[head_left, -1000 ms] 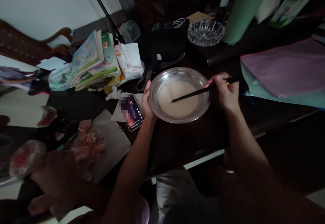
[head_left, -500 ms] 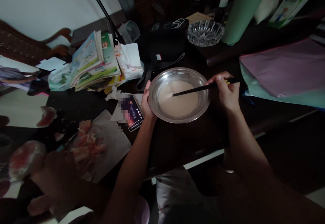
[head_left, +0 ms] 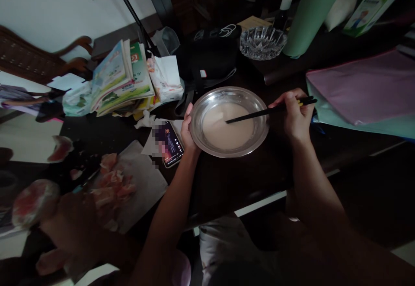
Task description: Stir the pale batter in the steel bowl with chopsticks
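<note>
Slim black chopsticks [head_left: 253, 114] and right hand [head_left: 296, 117] shifted right since the earlier frame. Left hand [head_left: 187, 131] clamped on left side of round silver metal bowl [head_left: 228, 152], dark worktop [head_left: 243, 175] below; tips in beige liquid [head_left: 223, 134]; right hand gripping upper ends.

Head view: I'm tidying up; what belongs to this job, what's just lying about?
In use:
round shiny metal bowl, left hand against its side;
pale beige liquid inside;
slim black chopsticks, in the right hand.

Apparently lying about:
lit rectangular smartphone;
clear fluted glass dish;
stacked colourful paper books.
</note>
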Demonstrator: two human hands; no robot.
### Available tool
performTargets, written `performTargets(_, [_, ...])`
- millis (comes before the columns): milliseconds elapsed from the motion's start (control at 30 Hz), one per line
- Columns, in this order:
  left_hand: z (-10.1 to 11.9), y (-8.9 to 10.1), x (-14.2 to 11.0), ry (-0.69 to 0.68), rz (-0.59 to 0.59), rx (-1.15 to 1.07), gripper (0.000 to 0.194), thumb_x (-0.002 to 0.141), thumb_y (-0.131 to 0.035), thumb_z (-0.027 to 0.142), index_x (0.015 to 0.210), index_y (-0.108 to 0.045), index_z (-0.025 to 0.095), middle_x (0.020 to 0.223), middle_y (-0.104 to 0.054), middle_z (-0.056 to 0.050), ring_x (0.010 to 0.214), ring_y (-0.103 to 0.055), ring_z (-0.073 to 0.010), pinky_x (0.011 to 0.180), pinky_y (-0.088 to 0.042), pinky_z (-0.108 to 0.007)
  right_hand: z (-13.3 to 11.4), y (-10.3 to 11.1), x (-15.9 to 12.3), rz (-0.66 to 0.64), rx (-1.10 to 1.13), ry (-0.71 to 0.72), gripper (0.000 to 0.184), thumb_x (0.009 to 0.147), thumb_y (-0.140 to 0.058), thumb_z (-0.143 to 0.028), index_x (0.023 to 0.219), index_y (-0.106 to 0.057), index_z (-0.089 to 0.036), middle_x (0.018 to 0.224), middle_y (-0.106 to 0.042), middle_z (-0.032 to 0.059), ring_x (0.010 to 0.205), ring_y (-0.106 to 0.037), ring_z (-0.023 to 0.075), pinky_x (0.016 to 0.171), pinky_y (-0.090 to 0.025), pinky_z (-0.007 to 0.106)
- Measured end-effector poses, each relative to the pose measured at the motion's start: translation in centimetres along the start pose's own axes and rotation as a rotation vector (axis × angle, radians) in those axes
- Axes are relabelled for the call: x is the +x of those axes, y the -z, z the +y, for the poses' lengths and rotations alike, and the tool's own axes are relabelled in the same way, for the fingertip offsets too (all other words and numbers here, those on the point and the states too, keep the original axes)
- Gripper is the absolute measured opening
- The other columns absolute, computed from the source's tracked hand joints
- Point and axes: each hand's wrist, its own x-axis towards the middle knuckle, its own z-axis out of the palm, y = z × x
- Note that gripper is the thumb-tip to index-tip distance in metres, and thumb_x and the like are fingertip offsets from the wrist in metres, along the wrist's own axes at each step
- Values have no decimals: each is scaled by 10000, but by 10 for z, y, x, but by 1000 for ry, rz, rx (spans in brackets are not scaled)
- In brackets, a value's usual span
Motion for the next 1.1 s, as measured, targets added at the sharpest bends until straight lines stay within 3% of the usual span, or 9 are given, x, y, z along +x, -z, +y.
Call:
performTargets(100, [-1, 1, 1, 2, -2, 10, 284, 906, -512, 225, 1082, -732, 256, 1245, -723, -7, 1294, -583, -198, 1138, -404, -321, 0, 0, -2, -18, 48, -26, 315, 892, -644, -522, 696, -649, -276, 584, -641, -27, 549, -636, 174, 588, -516, 360])
performTargets(233, [0, 0, 0, 7, 6, -11, 308, 921, -468, 190, 1060, -735, 251, 1191, -744, 0, 1249, -608, -178, 1113, -424, -292, 2, -2, -4, -152, 24, -37, 265, 883, -672, -506, 755, -700, -276, 674, -697, -13, 642, -675, 177, 663, -549, 362])
performTargets(433, [0, -1, 0, 10, 21, -10, 295, 909, -498, 203, 1078, -736, 246, 1194, -743, -4, 1232, -621, -190, 1095, -440, -303, 3, 1, -1, -11, 64, 17, 311, 902, -646, -512, 712, -664, -266, 600, -649, -31, 557, -642, 157, 598, -520, 341])
performTargets(633, [0, -1, 1, 20, 25, -37, 323, 929, -448, 173, 1068, -733, 234, 1124, -759, -5, 1147, -656, -162, 1077, -444, -290, 4, -1, -2, -138, 4, -32, 291, 887, -658, -528, 751, -693, -274, 655, -683, -12, 619, -663, 172, 658, -539, 367])
performTargets(833, [1, -2, -1, 8, 29, -40, 307, 923, -471, 177, 1078, -732, 220, 1124, -763, -10, 1108, -669, -167, 1048, -463, -283, 1, 0, -1, 12, 78, 17, 297, 906, -651, -473, 705, -652, -253, 604, -639, -27, 557, -630, 156, 598, -497, 347])
performTargets(1000, [2, -3, -2, 26, 35, -18, 338, 931, -472, 198, 1161, -719, 223, 1135, -765, -9, 1193, -638, -178, 1075, -454, -294, 0, -2, -3, -130, 48, -24, 287, 903, -658, -482, 744, -691, -245, 627, -674, -15, 584, -655, 159, 629, -518, 346])
performTargets(1100, [2, -3, -2, 30, 41, -4, 353, 954, -441, 194, 1160, -725, 235, 1123, -771, 16, 1182, -647, -162, 1045, -473, -258, 2, -2, -2, -92, 14, 24, 288, 892, -667, -498, 738, -694, -257, 658, -685, -7, 639, -677, 174, 665, -526, 361])
